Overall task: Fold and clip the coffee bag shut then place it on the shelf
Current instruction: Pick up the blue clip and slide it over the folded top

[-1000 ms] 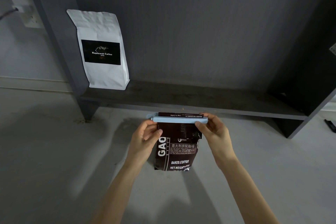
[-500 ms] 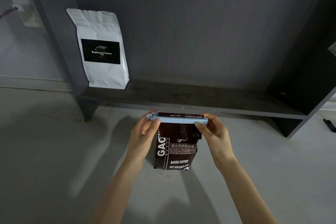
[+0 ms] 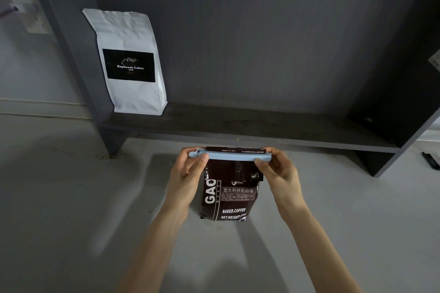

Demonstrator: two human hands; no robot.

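A dark brown coffee bag [image 3: 229, 194] with white lettering stands upright on the grey floor, just in front of the low dark shelf [image 3: 250, 126]. Its top is folded over, and a long light-blue clip [image 3: 232, 156] lies across the fold. My left hand [image 3: 190, 171] pinches the clip's left end between thumb and fingers. My right hand [image 3: 276, 169] pinches the clip's right end the same way. A narrow strip of the folded top shows above the clip.
A white coffee bag [image 3: 129, 62] with a black label stands at the shelf's left end, leaning on the side panel [image 3: 71, 54]. The shelf's right wall [image 3: 409, 107] closes that end. A small black object [image 3: 431, 160] lies on the floor at far right.
My left thumb has slid up from the bag's side onto the clip's left end. The bag and my right hand have hardly moved.
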